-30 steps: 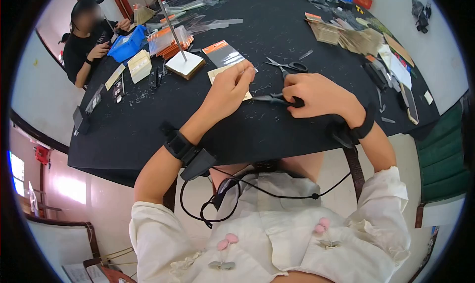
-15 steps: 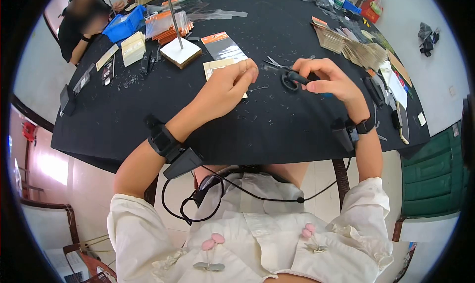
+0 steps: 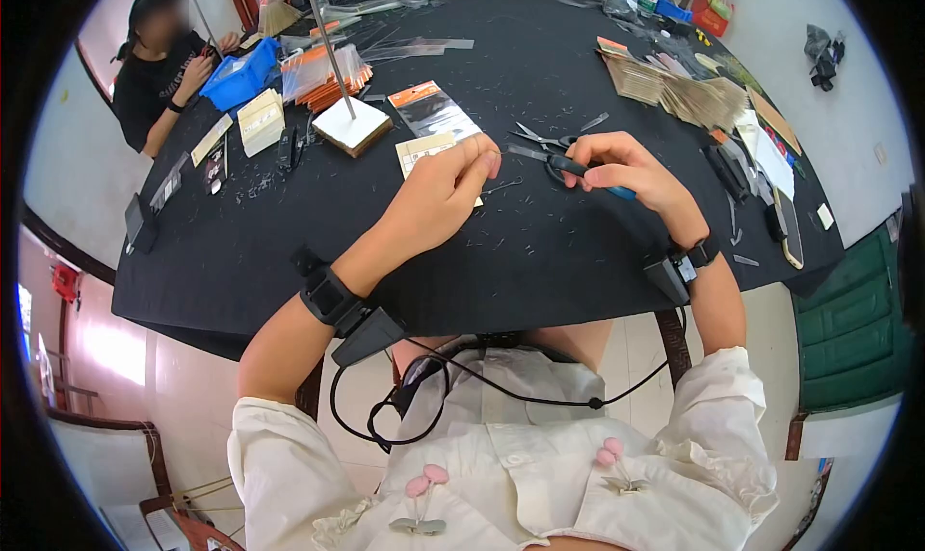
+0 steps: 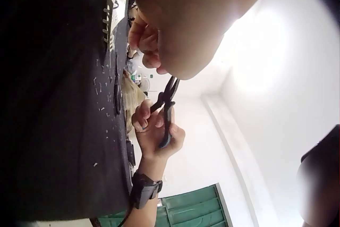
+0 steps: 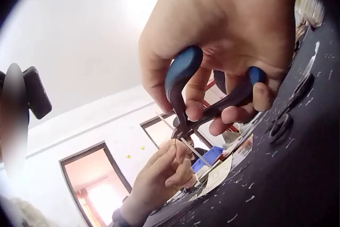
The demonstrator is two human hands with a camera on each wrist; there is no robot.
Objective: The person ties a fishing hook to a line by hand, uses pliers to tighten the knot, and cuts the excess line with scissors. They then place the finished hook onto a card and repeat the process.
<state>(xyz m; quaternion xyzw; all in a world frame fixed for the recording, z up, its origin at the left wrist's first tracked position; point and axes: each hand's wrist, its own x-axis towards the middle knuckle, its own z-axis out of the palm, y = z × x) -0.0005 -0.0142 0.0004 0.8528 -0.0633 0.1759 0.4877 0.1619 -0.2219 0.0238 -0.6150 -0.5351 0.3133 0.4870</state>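
My right hand (image 3: 631, 170) grips long-nose pliers (image 5: 218, 109) with dark, blue-ended handles, spread apart in the right wrist view. Their nose points at the fingertips of my left hand (image 3: 448, 185), just short of them in the head view. Thumb and forefinger of that left hand pinch a thin, wire-like piece (image 5: 175, 143); I cannot tell its exact kind. Beneath the left hand lies a cream card (image 3: 412, 153), partly covered. Black scissors (image 3: 528, 133) rest on the table behind the pliers. A small looped wire (image 3: 506, 184) lies beside the left hand.
A rod rises from a white-topped block (image 3: 352, 127) at left, near orange-topped packets (image 3: 328, 77) and a blue basket (image 3: 239, 74). An orange-topped clear bag (image 3: 434, 111) lies beyond the left hand. Brown card packs (image 3: 674, 87) and a phone (image 3: 788, 228) are right. Another person sits far left.
My right hand has lifted the pliers from low by the table, turned them and brought their nose toward the left fingertips. The left hand keeps its pinch, almost in place.
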